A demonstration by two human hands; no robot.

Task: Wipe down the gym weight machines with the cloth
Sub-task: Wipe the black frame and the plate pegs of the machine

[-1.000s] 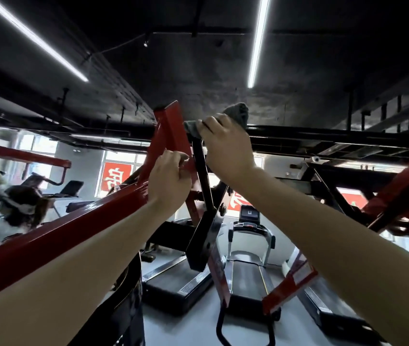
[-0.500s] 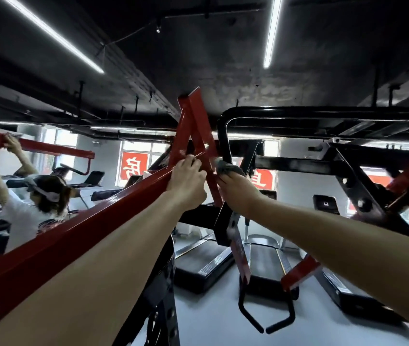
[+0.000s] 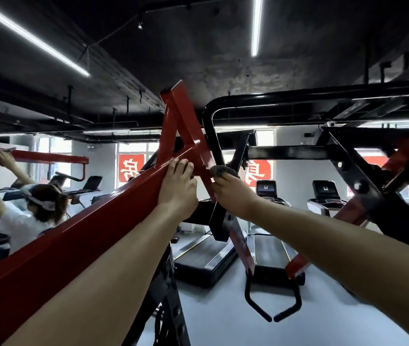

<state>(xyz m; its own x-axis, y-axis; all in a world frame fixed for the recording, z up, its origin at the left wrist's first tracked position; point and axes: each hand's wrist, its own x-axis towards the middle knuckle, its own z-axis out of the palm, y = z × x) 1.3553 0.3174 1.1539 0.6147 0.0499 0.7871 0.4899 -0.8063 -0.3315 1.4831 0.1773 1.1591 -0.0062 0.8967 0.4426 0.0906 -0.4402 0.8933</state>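
Head view showed the left hand (image 3: pixel 177 188) near the frame's centre. Its fingers were curled over the top edge of the long red beam (image 3: pixel 86 233) of the weight machine (image 3: pixel 343 166), right where that beam met the red upright strut (image 3: pixel 186 126). Just at its 3 o'clock, the right hand (image 3: pixel 233 193) had its fingers curled round a bunched grey cloth (image 3: pixel 223 171), pressing it against the lower stretch of the same strut. The cloth sat on the 12 o'clock side of the fingers, bulging out past the knuckles and touching the red metal; the fingertips were hidden beneath it. A black curved bar (image 3: pixel 298 98) ran across at 1 o'clock. A treadmill (image 3: pixel 266 255) stood on the floor toward 5 o'clock. At 9 o'clock another person (image 3: pixel 23 221) in a white top reached both arms up to a second red bar (image 3: pixel 48 157).
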